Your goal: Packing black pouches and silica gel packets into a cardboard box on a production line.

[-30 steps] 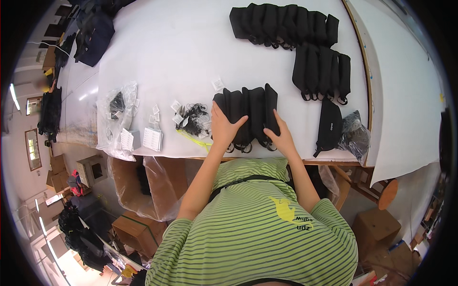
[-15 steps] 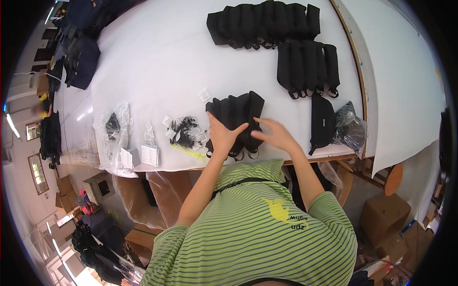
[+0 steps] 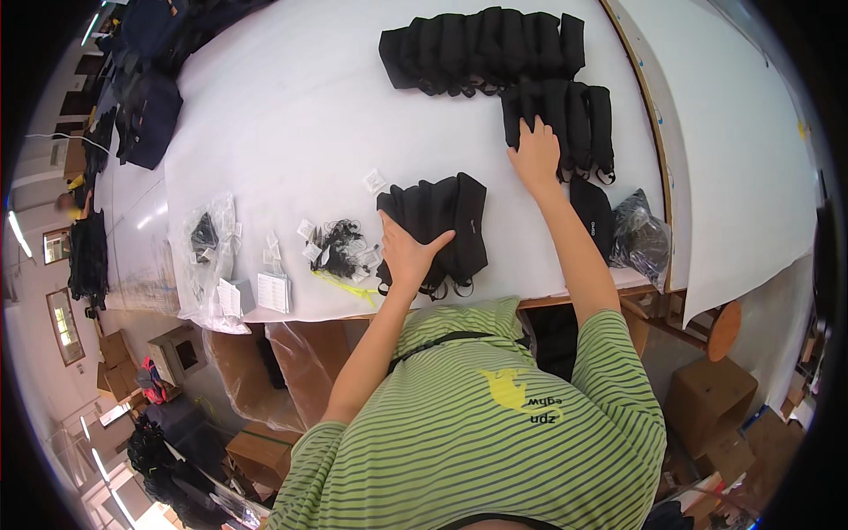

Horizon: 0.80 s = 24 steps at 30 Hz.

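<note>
The broad white desk (image 3: 291, 115) carries everything you are handling, and its near edge runs just in front of your green striped shirt. Largest on it is the long row of folded black fabric pouches (image 3: 481, 49) near the far edge, overlapped like tiles, which looks meant to keep them in order. Just nearer lies a shorter row of the same black pouches (image 3: 565, 115), laid the same way. Your right hand (image 3: 534, 155) rests flat on that shorter row's near end, fingers spread and closed on nothing, apparently pressing it in place.

Close to the near edge sits a small fanned stack of black pouches (image 3: 442, 225). Your left hand (image 3: 408, 252) lies open on its left part, palm down, fingers splayed, pinning it rather than gripping it.

A single black pouch (image 3: 594, 216) and a crumpled dark plastic bag (image 3: 640, 238) lie by the desk's right corner, within easy reach. Left of the stack sits a tangle of black cords with small white tags (image 3: 340, 247), then clear plastic bags holding white cards (image 3: 221, 274), kept apart from the pouches.
</note>
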Available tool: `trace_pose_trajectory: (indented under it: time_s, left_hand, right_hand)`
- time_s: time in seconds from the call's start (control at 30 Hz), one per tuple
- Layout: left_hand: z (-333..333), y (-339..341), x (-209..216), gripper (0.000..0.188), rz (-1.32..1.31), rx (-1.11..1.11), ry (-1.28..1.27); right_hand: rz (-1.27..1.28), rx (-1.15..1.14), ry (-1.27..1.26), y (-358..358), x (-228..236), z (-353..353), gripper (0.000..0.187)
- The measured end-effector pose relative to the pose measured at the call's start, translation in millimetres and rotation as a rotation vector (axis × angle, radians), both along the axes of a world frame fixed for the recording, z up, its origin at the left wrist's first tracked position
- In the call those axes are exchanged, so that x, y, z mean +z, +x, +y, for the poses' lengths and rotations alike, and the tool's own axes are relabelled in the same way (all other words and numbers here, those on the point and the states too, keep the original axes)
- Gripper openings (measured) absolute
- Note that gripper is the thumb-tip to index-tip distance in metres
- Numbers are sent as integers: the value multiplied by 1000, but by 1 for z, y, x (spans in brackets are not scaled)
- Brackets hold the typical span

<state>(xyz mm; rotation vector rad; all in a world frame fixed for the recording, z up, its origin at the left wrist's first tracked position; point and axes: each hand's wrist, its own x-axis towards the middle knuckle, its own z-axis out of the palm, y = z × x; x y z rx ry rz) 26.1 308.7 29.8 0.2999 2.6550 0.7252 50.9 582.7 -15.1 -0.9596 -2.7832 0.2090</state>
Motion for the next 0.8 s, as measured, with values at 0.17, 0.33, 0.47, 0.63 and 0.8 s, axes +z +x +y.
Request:
trace_pose_trajectory:
  time_s: [0.17,0.33,0.47,0.63,0.8]
  left_hand:
    - [-7,0,-9,134,10,18,-9]
    - [-2,0,-6,134,17,-1,-28]
    - [-4,-1,-7,134,44,-10,-24]
    - [-11,-5,-7,126,31,-7,62]
    - [-45,-36,-15,103,-194,109,414]
  right_hand:
    - [266,88,-205,57,41,-63,51]
    - [47,30,-452,115,55,-134,57]
    - [251,-93,-579,123,44,-131,53]
    - [941,-420,-1107,141,31,-71,31]
    - [913,-476,-1726,144,35,-68,48]
